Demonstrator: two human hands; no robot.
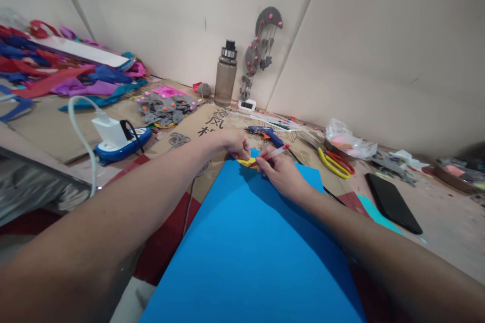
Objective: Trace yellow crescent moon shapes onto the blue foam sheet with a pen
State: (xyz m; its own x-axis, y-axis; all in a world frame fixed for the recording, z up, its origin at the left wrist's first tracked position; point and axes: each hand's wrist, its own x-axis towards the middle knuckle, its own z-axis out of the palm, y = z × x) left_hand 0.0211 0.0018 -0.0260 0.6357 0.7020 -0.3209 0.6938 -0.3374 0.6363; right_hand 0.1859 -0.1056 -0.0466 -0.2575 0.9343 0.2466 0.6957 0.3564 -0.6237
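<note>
A large blue sheet (242, 242) stretches from the table toward me, its far edge under both hands. At that edge lies a small yellow piece (248, 162), partly covered by fingers. My left hand (238, 142) is closed, with its curled fingertips pressed down on the yellow piece. A pen (279, 151) with a clear barrel and a red end is pinched in my right hand (278, 171). Its tip points at the yellow piece; whether it touches is too small to tell.
Beyond the hands lies a blue glue gun (267, 135). Scissors (333, 161) and a black phone (392, 202) are to the right. A bottle (226, 75) stands by the wall. On the left are a blue power strip (125, 147) and coloured felt scraps (71, 70).
</note>
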